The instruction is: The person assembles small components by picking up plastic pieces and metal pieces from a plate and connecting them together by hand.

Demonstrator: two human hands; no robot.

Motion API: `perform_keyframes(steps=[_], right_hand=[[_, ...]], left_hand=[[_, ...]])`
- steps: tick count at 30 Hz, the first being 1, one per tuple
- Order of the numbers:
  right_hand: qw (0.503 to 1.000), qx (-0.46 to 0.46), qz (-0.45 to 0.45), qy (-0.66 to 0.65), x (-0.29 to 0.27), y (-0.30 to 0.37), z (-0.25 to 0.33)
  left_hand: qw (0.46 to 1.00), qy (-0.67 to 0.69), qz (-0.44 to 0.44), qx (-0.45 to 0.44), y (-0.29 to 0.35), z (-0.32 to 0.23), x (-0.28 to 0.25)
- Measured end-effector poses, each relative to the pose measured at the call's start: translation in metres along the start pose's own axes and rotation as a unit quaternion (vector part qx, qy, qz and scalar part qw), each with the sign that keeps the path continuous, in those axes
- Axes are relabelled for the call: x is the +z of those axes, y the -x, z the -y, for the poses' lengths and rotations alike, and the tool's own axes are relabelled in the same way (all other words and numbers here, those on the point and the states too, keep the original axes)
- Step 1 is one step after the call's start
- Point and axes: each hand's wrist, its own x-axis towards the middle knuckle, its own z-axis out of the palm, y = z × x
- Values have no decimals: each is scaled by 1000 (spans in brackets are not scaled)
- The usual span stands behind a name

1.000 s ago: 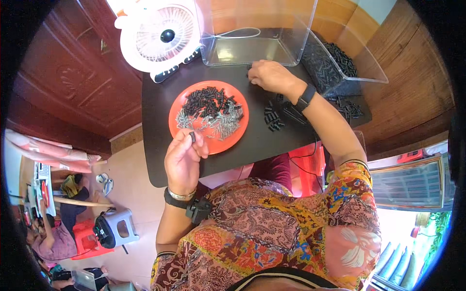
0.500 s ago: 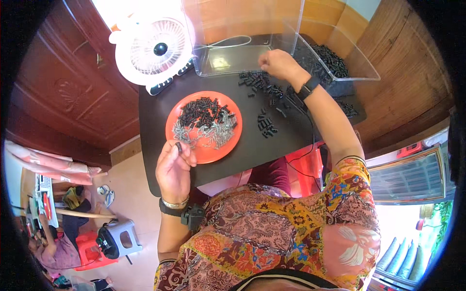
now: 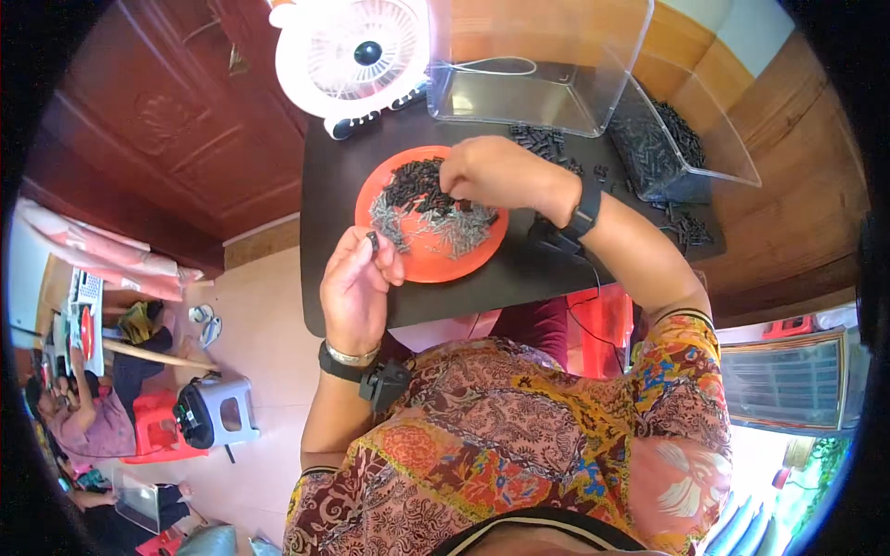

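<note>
In my left hand (image 3: 354, 283), a small black plastic piece (image 3: 373, 240) is pinched between thumb and fingers, at the near left rim of the red-orange plate (image 3: 428, 267). Heaped on the plate's far part are small black pieces (image 3: 413, 183). Nearer lie many thin silvery metal pieces that look like screws (image 3: 466, 234). My right hand (image 3: 484, 172) is over the plate's right side, its fingertips pinched together and pointing down at the black heap. Whatever sits between those fingertips is hidden.
Behind the plate, a clear plastic box (image 3: 519, 107) stands on the dark table (image 3: 336, 208). A second clear bin (image 3: 663, 153) holds many black pieces, with loose ones (image 3: 538, 141) nearby. A white fan (image 3: 362, 56) stands far left. Another person (image 3: 97, 417) sits at lower left.
My right hand has moved left and nearer, from above the loose black pieces to the plate. My left hand keeps its black piece. The whole view has shifted.
</note>
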Motion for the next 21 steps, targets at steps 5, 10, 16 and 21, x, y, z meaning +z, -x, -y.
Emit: perform_keyframes(steps=[5, 10, 16, 21], right_hand=[[997, 13, 22, 75, 24, -13, 7], [996, 9, 10, 91, 27, -16, 11], [994, 107, 3, 15, 17, -16, 12], [922, 180, -15, -342, 5, -13, 26]], left_hand=[[1000, 19, -3, -2, 5, 1, -2], [999, 50, -4, -19, 5, -3, -8], [995, 92, 17, -34, 5, -6, -14], [999, 24, 27, -13, 5, -7, -9]])
